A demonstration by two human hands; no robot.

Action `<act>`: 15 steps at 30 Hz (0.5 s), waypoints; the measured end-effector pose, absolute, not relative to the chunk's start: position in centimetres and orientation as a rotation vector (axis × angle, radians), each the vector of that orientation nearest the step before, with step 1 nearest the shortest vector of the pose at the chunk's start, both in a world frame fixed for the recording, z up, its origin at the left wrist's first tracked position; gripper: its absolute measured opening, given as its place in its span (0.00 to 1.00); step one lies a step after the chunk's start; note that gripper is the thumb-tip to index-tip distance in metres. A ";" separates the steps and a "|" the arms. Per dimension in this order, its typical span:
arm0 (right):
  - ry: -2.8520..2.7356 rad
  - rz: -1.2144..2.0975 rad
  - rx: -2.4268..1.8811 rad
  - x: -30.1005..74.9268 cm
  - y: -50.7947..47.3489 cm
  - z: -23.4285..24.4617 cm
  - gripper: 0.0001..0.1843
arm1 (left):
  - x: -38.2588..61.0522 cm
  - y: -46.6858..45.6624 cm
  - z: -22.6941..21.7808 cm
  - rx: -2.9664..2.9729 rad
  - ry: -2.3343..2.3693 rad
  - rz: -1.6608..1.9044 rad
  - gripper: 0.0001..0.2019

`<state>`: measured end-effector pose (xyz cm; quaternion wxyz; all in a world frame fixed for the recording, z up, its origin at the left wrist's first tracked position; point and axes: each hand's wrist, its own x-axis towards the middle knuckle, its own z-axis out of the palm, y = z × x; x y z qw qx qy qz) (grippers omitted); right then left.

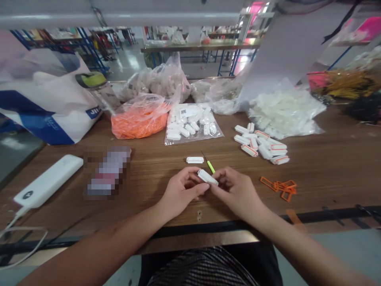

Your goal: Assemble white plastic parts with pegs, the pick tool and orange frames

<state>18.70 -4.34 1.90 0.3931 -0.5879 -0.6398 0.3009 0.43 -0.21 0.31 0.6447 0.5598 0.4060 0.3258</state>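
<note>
Small-parts assembly workshop, factory-style. Long wooden workbench (333, 174) in near scene, holding bulk plastic bags (154, 81) of white parts, bag of orange parts (139, 119), loose white plastic casings (258, 143) at right. Bundled yellow wires (342, 85) far right. Beyond: second long bench (199, 47) on blue steel legs, blue steel racking (86, 47) far left, shiny floor (127, 63) between.

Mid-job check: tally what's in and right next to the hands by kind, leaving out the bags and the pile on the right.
White plastic piece held by left hand and right hand: 1
Loose white plastic piece: 1
Green-handled pick: 1
Total: 3
</note>
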 end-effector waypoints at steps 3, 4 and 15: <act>-1.861 0.309 -1.371 17.5 -5.3 0.9 0.05 | 0.4 -0.4 0.1 1.225 0.887 0.710 0.23; -1.922 0.183 -1.317 17.4 -5.5 0.7 0.05 | 0.3 -0.5 0.0 1.224 0.872 0.710 0.25; -2.062 0.073 -1.192 17.3 -5.8 1.3 0.07 | -0.2 0.2 0.8 1.335 0.783 0.749 0.11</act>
